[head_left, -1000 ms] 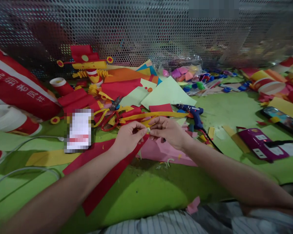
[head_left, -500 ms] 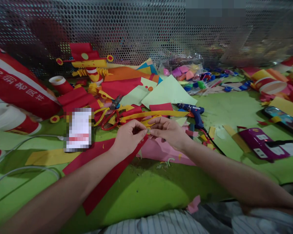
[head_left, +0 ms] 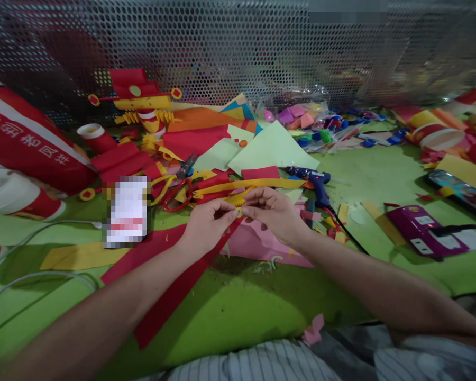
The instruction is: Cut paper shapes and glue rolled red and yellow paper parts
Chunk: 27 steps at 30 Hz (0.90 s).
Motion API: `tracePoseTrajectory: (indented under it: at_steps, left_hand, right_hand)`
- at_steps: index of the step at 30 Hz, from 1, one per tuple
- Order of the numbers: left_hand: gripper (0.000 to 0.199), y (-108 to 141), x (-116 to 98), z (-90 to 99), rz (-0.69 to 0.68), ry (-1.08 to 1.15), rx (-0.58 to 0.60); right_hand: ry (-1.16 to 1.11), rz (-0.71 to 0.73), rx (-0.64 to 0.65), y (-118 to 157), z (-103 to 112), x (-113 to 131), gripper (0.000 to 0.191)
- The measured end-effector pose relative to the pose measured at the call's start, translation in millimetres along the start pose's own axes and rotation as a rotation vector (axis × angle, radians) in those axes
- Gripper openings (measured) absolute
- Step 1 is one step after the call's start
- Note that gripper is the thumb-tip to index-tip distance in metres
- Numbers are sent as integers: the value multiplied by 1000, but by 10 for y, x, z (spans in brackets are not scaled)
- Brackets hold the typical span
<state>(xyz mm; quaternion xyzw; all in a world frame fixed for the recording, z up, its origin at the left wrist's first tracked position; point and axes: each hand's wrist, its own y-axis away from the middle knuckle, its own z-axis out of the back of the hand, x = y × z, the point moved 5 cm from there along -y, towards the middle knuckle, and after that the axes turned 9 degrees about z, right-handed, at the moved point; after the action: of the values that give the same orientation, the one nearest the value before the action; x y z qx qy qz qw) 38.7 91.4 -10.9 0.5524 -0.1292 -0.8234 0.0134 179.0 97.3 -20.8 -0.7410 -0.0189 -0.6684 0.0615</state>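
Beyond the left hand [head_left: 206, 225] and the right hand [head_left: 278, 214], a grey metal screen [head_left: 222, 53] punched with rows of round holes stands across the whole width, like a back wall. Far ahead of the left hand, a dull reddish shape [head_left: 76, 50] seems to show through it, though the mesh blurs its outline. A bright green table [head_left: 373, 166] spreads beneath both hands and out to either side. The light is subdued: the tabletop is paler past the right hand, and shadow darkens it on the hands' near side.
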Motion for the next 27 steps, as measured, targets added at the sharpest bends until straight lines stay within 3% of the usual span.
tracePoseTrajectory:
  at_steps: [3, 9, 15, 27]
  left_hand:
    - [14, -5, 13, -6, 34, 62, 10]
    - [13, -2, 36, -23, 114, 195, 43]
    - [12, -4, 68, -53, 162, 328, 109]
    - [14, -25, 75, -56, 151, 282, 136]
  right_hand:
    - [-50, -10, -33, -13, 12, 1, 28]
    - [45, -119, 114, 25, -48, -54, 25]
    - [36, -159, 133, 27, -39, -100, 21]
    - [-28, -196, 110, 38, -62, -114, 23]
